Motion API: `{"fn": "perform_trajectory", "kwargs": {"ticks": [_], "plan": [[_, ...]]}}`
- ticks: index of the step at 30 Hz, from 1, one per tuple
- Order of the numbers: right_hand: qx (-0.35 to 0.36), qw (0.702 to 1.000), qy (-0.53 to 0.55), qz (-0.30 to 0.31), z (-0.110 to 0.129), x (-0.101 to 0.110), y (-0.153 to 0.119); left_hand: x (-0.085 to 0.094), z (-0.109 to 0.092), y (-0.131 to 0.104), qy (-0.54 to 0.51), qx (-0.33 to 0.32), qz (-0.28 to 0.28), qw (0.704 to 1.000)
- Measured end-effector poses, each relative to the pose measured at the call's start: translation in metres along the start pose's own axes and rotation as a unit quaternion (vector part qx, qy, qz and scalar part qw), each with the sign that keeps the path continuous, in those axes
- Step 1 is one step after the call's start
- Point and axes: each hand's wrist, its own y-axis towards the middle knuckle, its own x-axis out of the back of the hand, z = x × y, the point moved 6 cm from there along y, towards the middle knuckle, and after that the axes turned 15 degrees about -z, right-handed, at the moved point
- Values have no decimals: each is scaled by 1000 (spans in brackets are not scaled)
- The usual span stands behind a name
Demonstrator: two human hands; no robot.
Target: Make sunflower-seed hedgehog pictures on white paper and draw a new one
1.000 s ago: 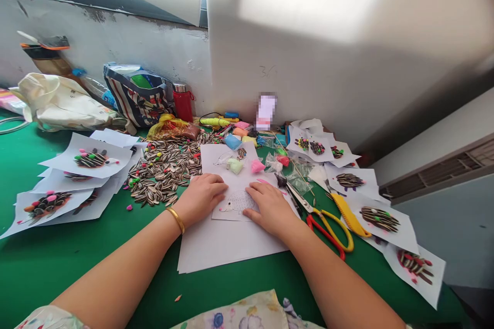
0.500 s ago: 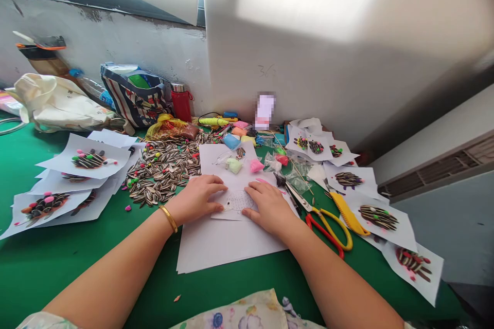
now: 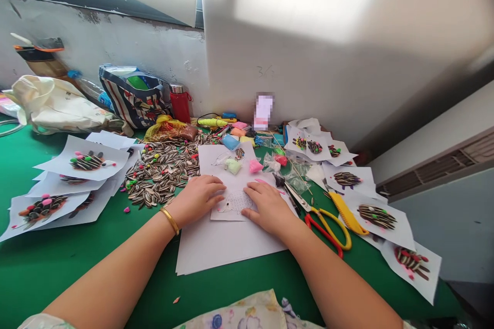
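A small white sheet with a drawn hedgehog (image 3: 236, 202) lies on larger white paper (image 3: 216, 252). My left hand (image 3: 198, 199) rests at its left edge, fingers apart and holding nothing. Flat over the right part of the drawing is my right hand (image 3: 269, 205), fingers spread, nothing in it. Behind the hands, bags of pale green clay (image 3: 233, 166) and pink clay (image 3: 255, 166) sit on and beside another sheet. A heap of striped seeds (image 3: 164, 169) spreads to the left. Scissors (image 3: 326, 223) with yellow and red handles lie right of my right hand.
Seed-decorated sheets lie at the left (image 3: 83, 159) and right (image 3: 386, 218). A yellow comb-edged tool (image 3: 347, 213) is beside the scissors. Along the wall stand a striped bag (image 3: 135, 97), a red bottle (image 3: 180, 104) and a cream bag (image 3: 64, 105).
My left hand's fingers have drawn back slightly from the drawing, showing more of its left end. My right hand is nearly still. The whole view has shifted slightly.
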Motion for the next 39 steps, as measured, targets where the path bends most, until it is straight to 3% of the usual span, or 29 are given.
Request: {"fn": "perform_trajectory", "kwargs": {"ticks": [5, 9, 15, 20, 25, 29, 33, 36, 39], "plan": [[10, 1000, 13, -20, -1, 0, 2, -2, 0, 0, 25, -11, -6, 1000], [1, 997, 1, -82, -11, 9, 7, -4, 1, 0, 28, -10, -4, 1000], [-103, 976, -81, -174, -49, 36, 12, -5, 1, 0, 21, -11, -6, 1000], [-200, 955, -147, -160, -81, 43, 10, -5, 0, 0, 20, -16, -8, 1000], [-205, 959, -166, -105, -93, 37, 11, -3, -2, 1, 22, -16, -8, 1000], [-190, 959, -145, -152, -86, 44, 12, -1, -3, 1, 13, -13, -14, 1000], [-143, 970, -42, -191, -62, 42, 12, -3, -1, 0, 15, -11, -12, 1000], [-65, 981, 68, -170, -31, 30, 10, -1, -4, 1, 0, -5, -36, 999], [5, 987, 103, -122, 1, 16, 6, 7, -16, 2, -61, 3, -84, 995]]}}
